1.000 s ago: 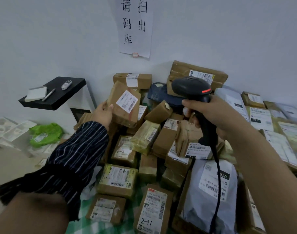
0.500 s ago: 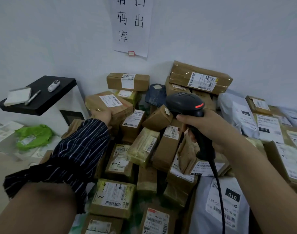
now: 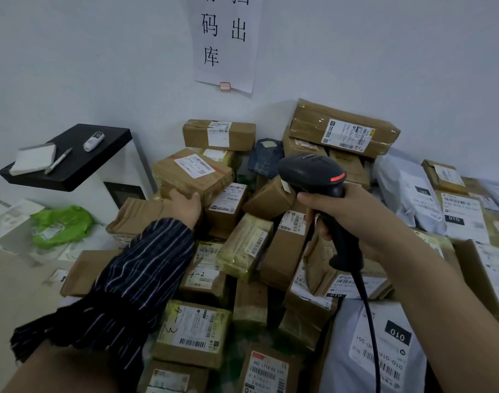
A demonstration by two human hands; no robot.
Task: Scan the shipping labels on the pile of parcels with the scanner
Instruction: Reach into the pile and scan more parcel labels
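Close by, under the right arm, lies a white bag [image 3: 364,350]. A black cord [image 3: 369,313] hangs down over it. The right hand [image 3: 353,219] grips the handle of the scanner [image 3: 313,173], with its fingers curled round it. The scanner's head sits above this hand and points away at the parcels [image 3: 247,246]. A red strip shows on it. Left of it, the left hand [image 3: 186,207] holds the near edge of a brown box [image 3: 214,185]. The box lies on top of the pile, with its label [image 3: 194,165] facing up. Left of that hand, a black shelf [image 3: 106,154] holds a pen [image 3: 58,165] and a pad [image 3: 34,158]. Far behind both hands, a paper sign [image 3: 225,43] hangs on the wall.
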